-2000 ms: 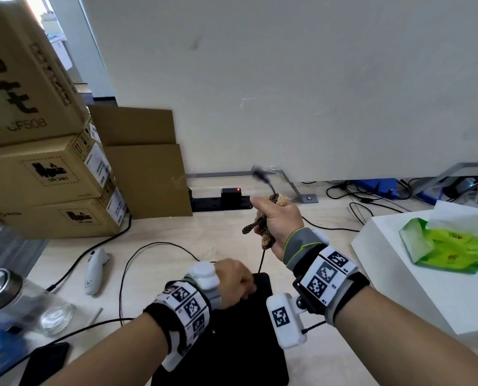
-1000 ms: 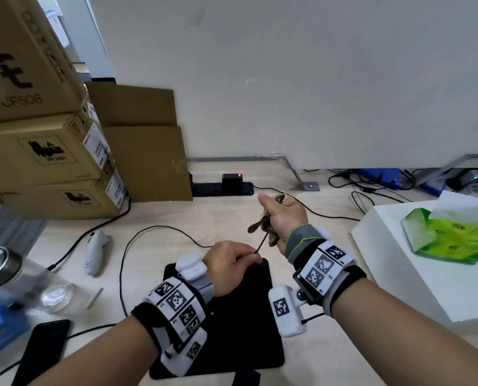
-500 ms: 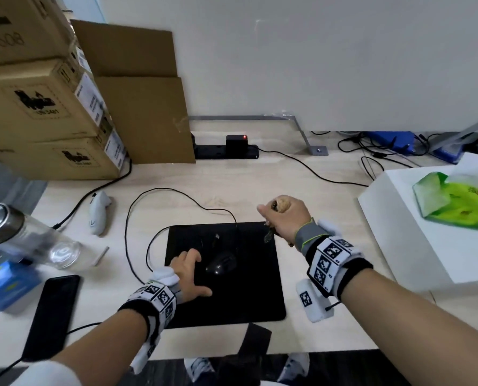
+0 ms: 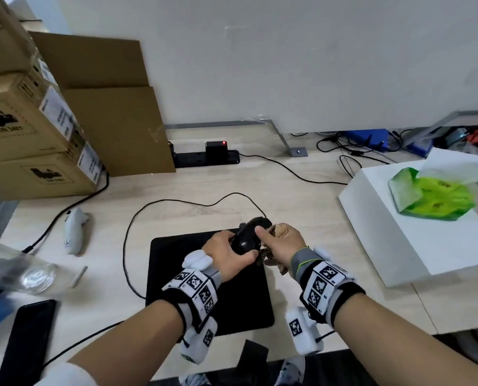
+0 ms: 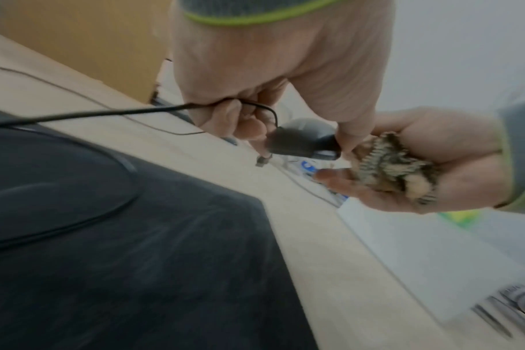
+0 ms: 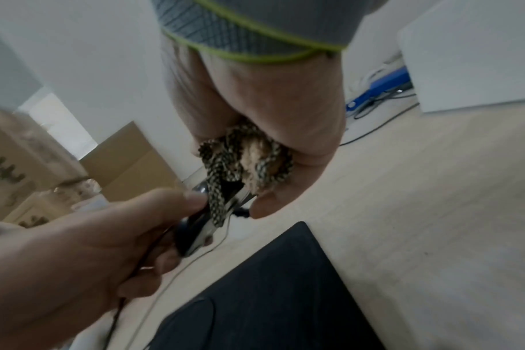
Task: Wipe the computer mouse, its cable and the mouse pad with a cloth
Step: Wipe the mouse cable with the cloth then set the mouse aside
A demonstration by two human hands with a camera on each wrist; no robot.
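Above the near half of the flat black mouse pad (image 4: 210, 296), the left hand (image 4: 226, 256) held the computer mouse (image 4: 249, 235) lifted clear of the surface, fingers curled round its smooth, rounded black body. Just beside it, the right hand (image 4: 281, 243) was closed on a bunched cloth (image 6: 246, 156), a nubbly knit with a dark-and-cream speckle, pressed against the mouse's right flank with the thumb laid on top. From this I judged the mouse itself to be the step in hand. The frames could not show whether the cable had been wiped; the pad looked matte with faint streaks in the left wrist view, so it probably remained to do. The thin black cable (image 4: 176, 203) ran out from the mouse in a loose loop over the pale wood-grain desk (image 4: 315, 218). Farther off lay a white handheld device (image 4: 74, 229), a black power strip (image 4: 207, 158) with a red light, and stacked cardboard boxes (image 4: 28, 129) at the wall.
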